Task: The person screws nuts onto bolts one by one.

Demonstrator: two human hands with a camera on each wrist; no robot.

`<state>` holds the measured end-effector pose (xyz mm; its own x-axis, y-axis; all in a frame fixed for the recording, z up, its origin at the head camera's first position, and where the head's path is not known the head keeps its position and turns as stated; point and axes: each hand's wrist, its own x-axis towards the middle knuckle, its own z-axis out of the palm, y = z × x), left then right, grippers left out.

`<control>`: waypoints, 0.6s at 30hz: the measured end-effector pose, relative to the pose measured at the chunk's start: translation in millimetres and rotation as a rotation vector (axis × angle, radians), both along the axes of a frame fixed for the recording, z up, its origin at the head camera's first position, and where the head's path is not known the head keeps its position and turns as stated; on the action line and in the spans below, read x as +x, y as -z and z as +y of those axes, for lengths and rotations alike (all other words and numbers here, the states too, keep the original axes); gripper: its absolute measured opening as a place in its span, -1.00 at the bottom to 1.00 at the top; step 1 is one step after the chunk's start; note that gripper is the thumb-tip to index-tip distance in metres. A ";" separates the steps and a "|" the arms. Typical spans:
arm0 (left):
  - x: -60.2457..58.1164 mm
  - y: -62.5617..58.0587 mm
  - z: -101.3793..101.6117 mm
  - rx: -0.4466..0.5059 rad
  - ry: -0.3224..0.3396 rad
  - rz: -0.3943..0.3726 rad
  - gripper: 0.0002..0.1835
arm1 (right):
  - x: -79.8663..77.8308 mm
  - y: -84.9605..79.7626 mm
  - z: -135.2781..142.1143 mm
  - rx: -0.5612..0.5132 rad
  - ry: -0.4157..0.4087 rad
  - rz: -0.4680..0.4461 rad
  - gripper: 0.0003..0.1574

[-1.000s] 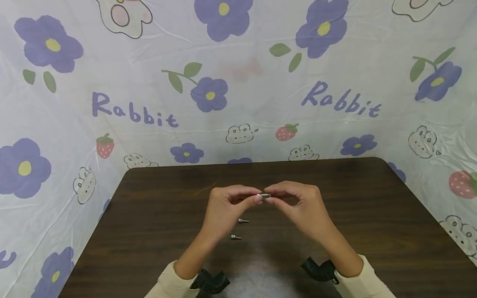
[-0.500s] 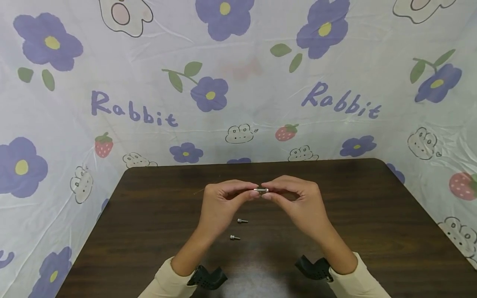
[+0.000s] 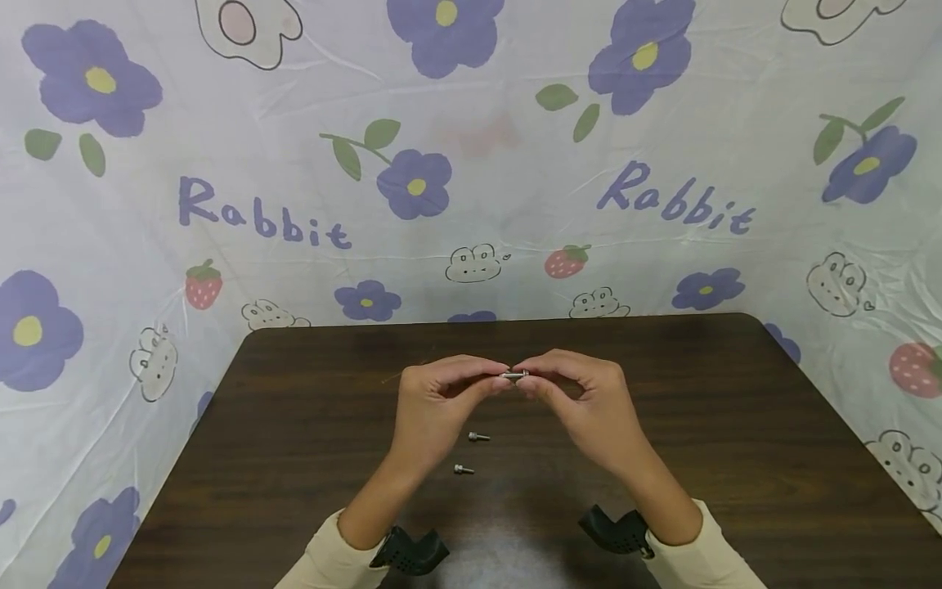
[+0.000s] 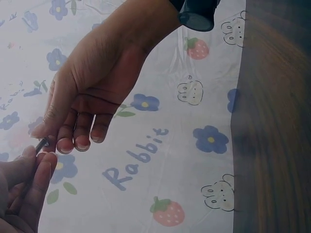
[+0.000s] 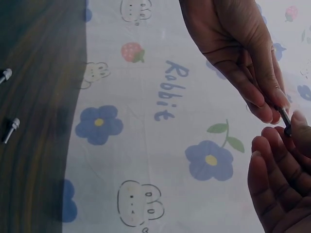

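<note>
My left hand [image 3: 434, 405] and right hand [image 3: 592, 401] meet over the middle of the table, holding a small metal screw [image 3: 513, 375] level between their fingertips. Left thumb and fingers pinch its left end; the right thumb and fingers pinch the wider end. In the right wrist view the bright shank [image 5: 284, 114] runs from the left fingertips to a dark end at the right thumb. Fingers cover much of the screw in the left wrist view. Nearer me on the table lie two similar screws [image 3: 479, 437] [image 3: 464, 469], heads to the left.
The dark wooden table [image 3: 294, 458] ends at a curtain [image 3: 471, 196] printed with flowers, rabbits and strawberries, which hangs behind it and on both sides. Black wrist cameras [image 3: 412, 550] [image 3: 616, 528] stick out inward from both cuffs.
Both hands have shifted slightly left and away from me with the screw. During the last half second, the right fingers have moved a little along the screw. The two loose screws lie still.
</note>
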<state>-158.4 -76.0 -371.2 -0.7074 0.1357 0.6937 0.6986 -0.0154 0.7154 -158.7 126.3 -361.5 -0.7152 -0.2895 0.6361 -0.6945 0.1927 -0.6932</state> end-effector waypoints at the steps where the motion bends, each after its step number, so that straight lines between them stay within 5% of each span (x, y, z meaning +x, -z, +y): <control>1: 0.0 0.1 0.1 0.001 -0.001 0.004 -0.88 | 0.6 0.0 -0.1 0.003 0.000 -0.003 -0.79; 18: 1.5 6.0 4.6 0.006 0.006 0.078 -0.86 | 6.1 0.6 -1.5 0.055 0.015 -0.036 -0.76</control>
<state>-156.8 -71.5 -377.3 -0.6506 0.1350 0.7473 0.7518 -0.0239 0.6589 -152.6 124.8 -362.1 -0.7422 -0.3120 0.5931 -0.6658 0.2415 -0.7060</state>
